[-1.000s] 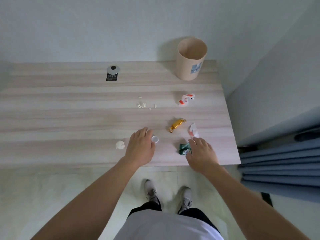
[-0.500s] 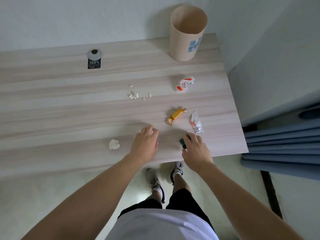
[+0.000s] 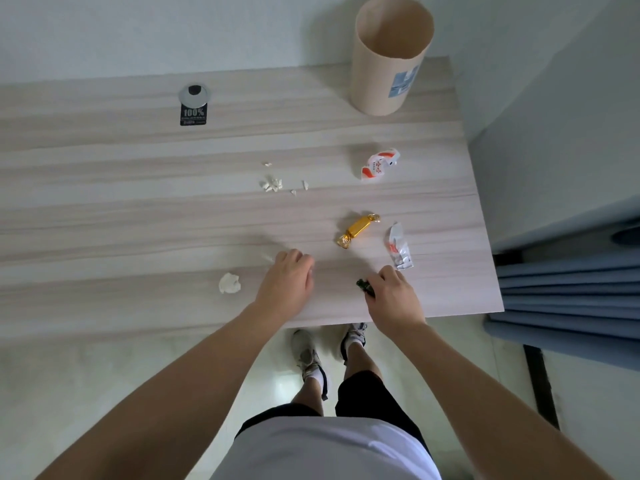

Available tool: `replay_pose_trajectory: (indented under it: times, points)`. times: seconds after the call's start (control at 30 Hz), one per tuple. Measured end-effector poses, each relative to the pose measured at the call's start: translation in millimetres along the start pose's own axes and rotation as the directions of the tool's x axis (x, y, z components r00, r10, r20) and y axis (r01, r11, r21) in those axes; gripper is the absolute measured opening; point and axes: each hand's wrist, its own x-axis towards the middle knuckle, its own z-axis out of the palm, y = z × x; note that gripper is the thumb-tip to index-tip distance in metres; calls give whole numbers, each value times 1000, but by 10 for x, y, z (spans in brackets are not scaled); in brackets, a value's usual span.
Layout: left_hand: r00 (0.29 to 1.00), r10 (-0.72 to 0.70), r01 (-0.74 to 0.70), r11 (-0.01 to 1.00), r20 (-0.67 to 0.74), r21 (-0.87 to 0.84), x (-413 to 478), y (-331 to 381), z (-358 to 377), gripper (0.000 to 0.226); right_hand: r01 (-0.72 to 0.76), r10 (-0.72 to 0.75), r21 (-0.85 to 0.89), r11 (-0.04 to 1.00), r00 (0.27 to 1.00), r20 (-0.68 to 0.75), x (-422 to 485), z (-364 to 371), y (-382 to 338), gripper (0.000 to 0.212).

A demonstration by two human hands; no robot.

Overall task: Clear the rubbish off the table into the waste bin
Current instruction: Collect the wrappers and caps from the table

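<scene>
Both sets of fingers (image 3: pixel 388 273) are curled, the right hand (image 3: pixel 393 297) pinching a wrapper (image 3: pixel 364 287) at the near edge of the worktop (image 3: pixel 138 209), the left hand (image 3: pixel 285 280) hiding any catch; a slack pinch could drop it on the floor (image 3: pixel 104 375) short of the far bin (image 3: pixel 384 74)

Gold sweet (image 3: pixel 358 229), beige bin (image 3: pixel 377 81)

Left hand (image 3: pixel 285 282) has curled over the white cap; right hand (image 3: pixel 393 294) now pinches the green wrapper (image 3: pixel 364 286).
</scene>
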Motion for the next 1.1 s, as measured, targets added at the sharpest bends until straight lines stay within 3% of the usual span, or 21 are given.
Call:
replay_pose_trajectory:
  times: [0.17, 0.37, 0.53, 0.63, 0.67, 0.8, 1.1]
  points:
    - [998, -66, 65, 998, 10, 19, -46, 50, -81, 17, -6, 7, 25, 1000, 999, -54, 14, -144, -65, 24]
    - [998, -58, 58, 998, 29, 15, -10, 116, -237, 32, -74, 75, 18, 997, 990, -121, -9, -442, -140, 60]
    - [998, -49, 48, 999, 41, 17, 89, 195, -345, 30, -195, 196, 50, 980, 980, -18, 17, -553, -104, 45]
    - [998, -26, 28, 999, 55, -43, 161, 236, -380, 12, -212, 211, 119, 970, 977, 17, 38, -583, -41, 19]
    - [998, -11, 14, 998, 59, -53, 185, 254, -390, 15, -193, 192, 129, 973, 981, 19, 47, -591, -11, 8]
    - [997, 40, -37, 998, 68, -45, 312, 359, -407, 34, -167, 163, 109, 980, 986, 44, 100, -613, 128, 41]
    - [992, -42, 45, 999, 118, -26, 698, 577, -281, 38, -210, 185, 183, 961, 973, 141, 343, -655, 444, 46]
